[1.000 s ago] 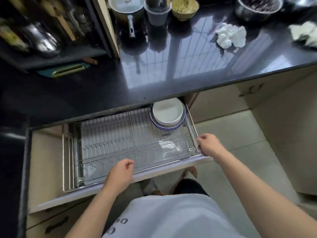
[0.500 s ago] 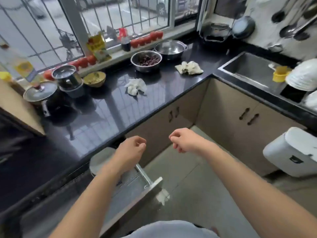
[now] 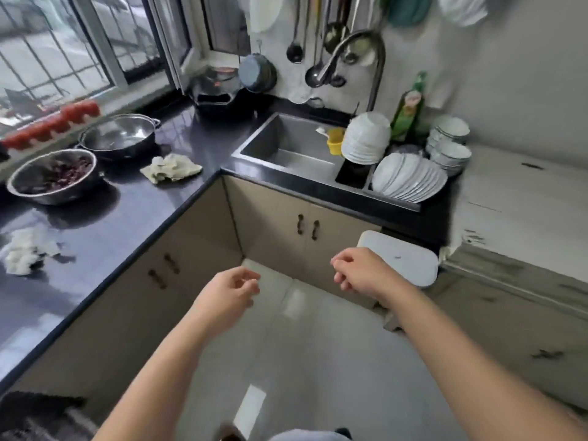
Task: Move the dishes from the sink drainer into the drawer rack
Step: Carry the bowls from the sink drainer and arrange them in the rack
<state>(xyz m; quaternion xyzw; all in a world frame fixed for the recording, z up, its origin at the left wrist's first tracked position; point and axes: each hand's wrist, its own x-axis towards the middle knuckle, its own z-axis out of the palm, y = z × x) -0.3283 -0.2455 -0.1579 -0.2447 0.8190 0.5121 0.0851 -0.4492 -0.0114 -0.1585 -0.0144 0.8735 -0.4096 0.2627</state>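
Both your hands hang in the air in front of you, above the floor and well apart from each other. Your left hand [image 3: 227,292] has its fingers loosely curled and it holds nothing. Your right hand [image 3: 359,271] is the same, fingers softly bent, empty, and it touches nothing.

The dishes are far from your hands, at the right end of the sink [image 3: 286,144], in the drainer [image 3: 396,200]. A row of white plates [image 3: 409,178] stands there on edge, leaning one on the other; the row runs from left to right and the plate faces look to the left. Just behind them, a stack of white bowls [image 3: 366,138] lies upside down, tilted, beside a yellow cup [image 3: 335,141]. More small bowls [image 3: 448,143] stand in stacks at the far right, next to a green bottle [image 3: 409,108].

On the dark surface [image 3: 133,211] at the left you have two metal bowls [image 3: 52,176], and a crumpled cloth [image 3: 171,168] lies near the corner. A white bin [image 3: 401,257] hangs on the cabinet under the sink, just beyond your right hand.
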